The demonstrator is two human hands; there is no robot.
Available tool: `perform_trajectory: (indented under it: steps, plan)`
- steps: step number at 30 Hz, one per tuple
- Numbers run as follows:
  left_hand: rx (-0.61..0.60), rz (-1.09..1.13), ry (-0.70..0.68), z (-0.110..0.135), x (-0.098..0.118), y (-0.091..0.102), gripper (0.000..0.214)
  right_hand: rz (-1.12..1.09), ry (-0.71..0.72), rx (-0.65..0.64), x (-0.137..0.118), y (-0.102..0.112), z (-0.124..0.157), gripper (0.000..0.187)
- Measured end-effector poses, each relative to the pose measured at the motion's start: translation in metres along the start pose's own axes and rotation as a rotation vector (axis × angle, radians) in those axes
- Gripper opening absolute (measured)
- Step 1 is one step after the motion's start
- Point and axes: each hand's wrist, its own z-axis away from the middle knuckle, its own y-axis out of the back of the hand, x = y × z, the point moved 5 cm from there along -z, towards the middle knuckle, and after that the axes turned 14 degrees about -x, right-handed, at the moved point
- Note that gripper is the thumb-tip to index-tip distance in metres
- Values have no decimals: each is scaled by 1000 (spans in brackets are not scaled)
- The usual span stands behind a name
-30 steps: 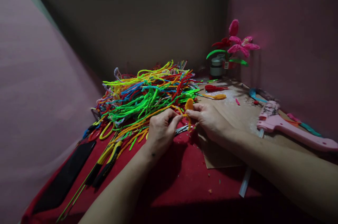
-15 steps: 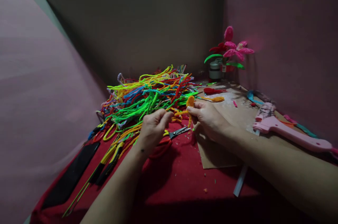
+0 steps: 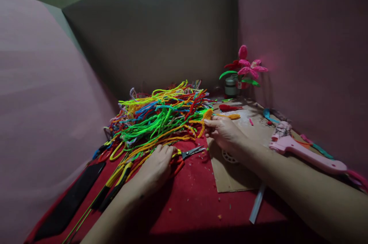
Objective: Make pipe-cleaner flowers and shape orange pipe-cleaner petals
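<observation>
Between thumb and fingers, my right hand (image 3: pixel 222 131) pinches an orange pipe cleaner (image 3: pixel 207 114) bent into a petal-like loop, its loose ends hanging below. My left hand (image 3: pixel 158 165) is lower on the red cloth, its fingers curled over the handles of the scissors (image 3: pixel 192 152). Those handles are red and yellow and partly hidden by the hand; the blades point right and are slightly apart. Just beyond both hands lies a large heap of pipe cleaners (image 3: pixel 161 115) in many colours, with orange ones along its near edge.
A cardboard sheet (image 3: pixel 230 180) lies under my right forearm, bearing a red petal piece (image 3: pixel 228 108) and an orange one (image 3: pixel 230 116). At right rests a pink glue gun (image 3: pixel 307 152). Pink pipe-cleaner flowers (image 3: pixel 253 68) stand behind. Yellow-black tools (image 3: pixel 120 177) and a black flat object (image 3: pixel 71 198) lie left.
My left hand has left the orange pipe cleaner's side and dropped down onto the scissors' handles. My right hand still pinches the orange loop. The camera view has tilted slightly.
</observation>
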Motion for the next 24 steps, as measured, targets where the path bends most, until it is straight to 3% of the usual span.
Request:
perform_trajectory:
  steps: [5, 11, 16, 20, 24]
  plan:
    - [-42, 14, 40, 5, -2, -2, 20, -86, 40, -11, -5, -1, -1, 12]
    - [-103, 205, 231, 21, -17, -16, 9, -97, 96, 28, -5, 6, -7, 16]
    - [46, 312, 248, 31, -11, -11, 36, -117, 39, 17, 1, 4, -7, 16]
    - [135, 274, 137, 28, 8, 7, 23, -139, -7, -17, 3, 1, -5, 13]
    - [223, 123, 81, 17, 20, 25, 33, -155, -22, -38, 2, -2, -4, 14]
